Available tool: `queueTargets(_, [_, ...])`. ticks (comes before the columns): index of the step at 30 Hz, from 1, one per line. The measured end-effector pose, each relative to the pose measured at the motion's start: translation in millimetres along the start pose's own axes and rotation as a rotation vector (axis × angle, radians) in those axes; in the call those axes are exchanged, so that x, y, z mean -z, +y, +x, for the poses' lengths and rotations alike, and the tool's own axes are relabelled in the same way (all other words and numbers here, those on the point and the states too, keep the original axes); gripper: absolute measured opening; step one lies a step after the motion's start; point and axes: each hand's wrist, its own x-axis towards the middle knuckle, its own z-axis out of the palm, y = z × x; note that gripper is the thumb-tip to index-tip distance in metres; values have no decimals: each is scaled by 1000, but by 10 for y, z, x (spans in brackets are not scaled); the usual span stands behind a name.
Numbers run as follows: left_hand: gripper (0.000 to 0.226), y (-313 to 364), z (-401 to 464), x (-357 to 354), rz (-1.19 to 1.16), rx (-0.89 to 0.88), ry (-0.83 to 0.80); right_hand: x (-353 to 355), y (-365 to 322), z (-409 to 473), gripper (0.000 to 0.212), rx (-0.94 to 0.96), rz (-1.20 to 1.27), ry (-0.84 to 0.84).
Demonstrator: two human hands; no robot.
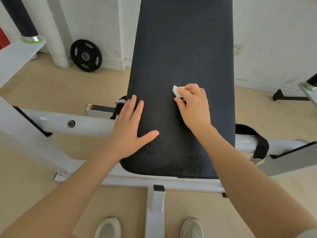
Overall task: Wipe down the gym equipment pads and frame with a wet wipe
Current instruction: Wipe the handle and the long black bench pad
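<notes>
Most of wet wipe (176,91) hidden inside right hand (193,103) grip.

1. The pad (183,57) looks like matt black vinyl with a fine ribbed weave.
2. The frame (85,123) is glossy white painted metal.
3. The wipe (176,91) is soft white paper or cloth.

- Pale wood floor (257,117), lit evenly.
- White scuffed wall (274,23) behind it.
- Black weight plate (86,55) leaning on that wall.
- Wall socket (238,50) low on that wall.
</notes>
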Motion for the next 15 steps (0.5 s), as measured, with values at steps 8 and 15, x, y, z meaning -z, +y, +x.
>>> queueTargets(8, [95,-168,-5,-36,-21,-105,39,11,-216,-57,20,26,31,-28])
queueTargets(15, [65,-236,-42,-16,-585,-54,50,-79,-529,-627,13,386,124,-238])
